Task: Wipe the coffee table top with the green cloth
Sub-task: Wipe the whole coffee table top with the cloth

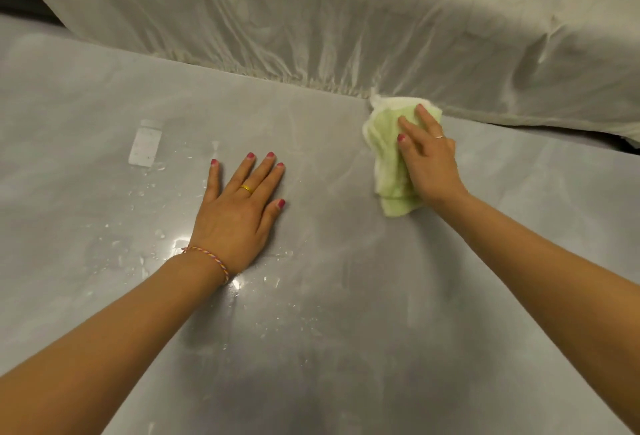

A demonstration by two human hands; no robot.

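Nearest me the grey coffee table top [346, 348] is glossy, with water droplets [138, 258] scattered on its left side around my wrist. My left hand [239, 213] lies flat on it, fingers straight and spread. Farther and to the right, my right hand [427, 157] presses the green cloth [388, 157] down with fairly straight fingers, close to the table's far edge. Beyond that edge hangs a pale wrinkled fabric cover [346, 19]. No container shows here.

The grey coffee table top [346, 348] carries a green cloth [386, 144], scattered water droplets [145, 254] (mostly left), and both hands.
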